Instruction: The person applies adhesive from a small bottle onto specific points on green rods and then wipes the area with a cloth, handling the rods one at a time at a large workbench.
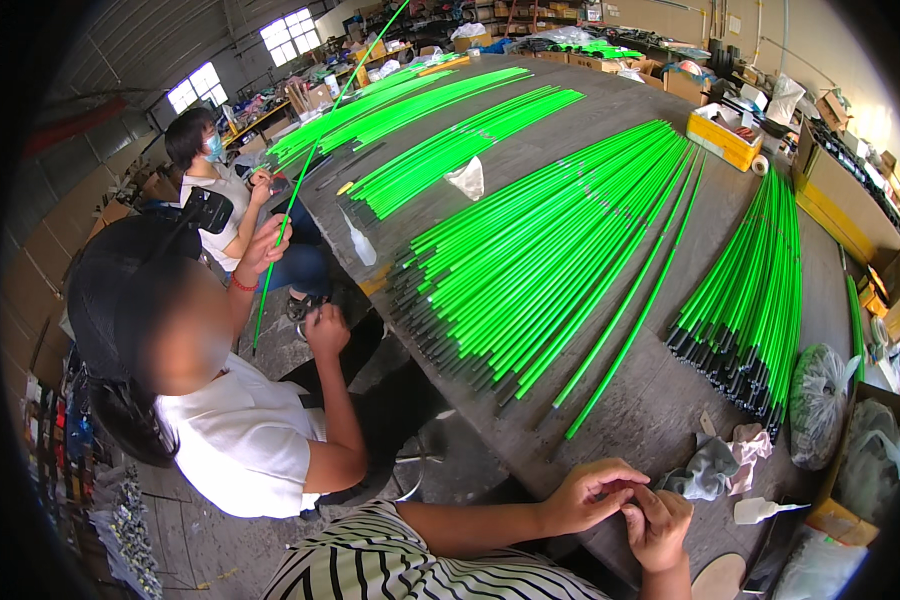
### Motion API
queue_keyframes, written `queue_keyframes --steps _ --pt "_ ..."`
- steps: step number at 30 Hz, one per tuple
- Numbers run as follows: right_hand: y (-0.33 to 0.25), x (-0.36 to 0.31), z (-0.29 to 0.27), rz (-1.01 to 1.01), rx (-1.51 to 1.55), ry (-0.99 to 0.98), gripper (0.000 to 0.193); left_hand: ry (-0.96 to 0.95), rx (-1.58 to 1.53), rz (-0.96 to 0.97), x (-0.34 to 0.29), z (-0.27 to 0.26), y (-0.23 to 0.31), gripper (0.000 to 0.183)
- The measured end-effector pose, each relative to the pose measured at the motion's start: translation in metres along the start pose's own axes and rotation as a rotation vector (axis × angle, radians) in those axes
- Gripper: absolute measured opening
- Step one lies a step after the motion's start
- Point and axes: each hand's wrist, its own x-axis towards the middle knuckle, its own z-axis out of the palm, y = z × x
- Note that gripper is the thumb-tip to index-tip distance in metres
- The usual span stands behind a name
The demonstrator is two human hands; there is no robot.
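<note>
My left hand and my right hand meet over the near edge of the table. Their fingers are bent and pressed together at the tips, and whatever lies between them is too small or hidden to make out. Just beyond my hands lie a crumpled grey cloth and a pinkish cloth. To the right of my right hand a white squeeze bottle with a thin nozzle rests on its side. Ahead is a wide fan of bright green rods with black near ends.
More green rods lie at the right, with other bundles farther off. A yellow and white bin stands at the back. Clear plastic bags line the right edge. At left sits a co-worker holding a green rod; another person sits beyond.
</note>
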Motion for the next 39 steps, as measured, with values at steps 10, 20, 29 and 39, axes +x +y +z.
queue_keyframes --steps 10,20,29,39 --pt "-0.001 0.001 -0.001 -0.004 -0.012 -0.019 0.027 0.004 -0.003 0.036 0.0 -0.001 -0.004 0.027" --pt "-0.004 0.004 -0.002 -0.004 -0.032 -0.039 0.025 -0.001 -0.048 -0.002 -0.001 0.0 -0.008 0.026" --pt "-0.004 0.005 -0.002 -0.002 -0.04 -0.048 0.024 -0.012 -0.04 0.016 0.0 -0.001 -0.01 0.026" --pt "-0.002 0.002 -0.002 -0.002 -0.004 -0.025 0.024 0.01 -0.055 0.014 0.0 0.001 -0.007 0.029"
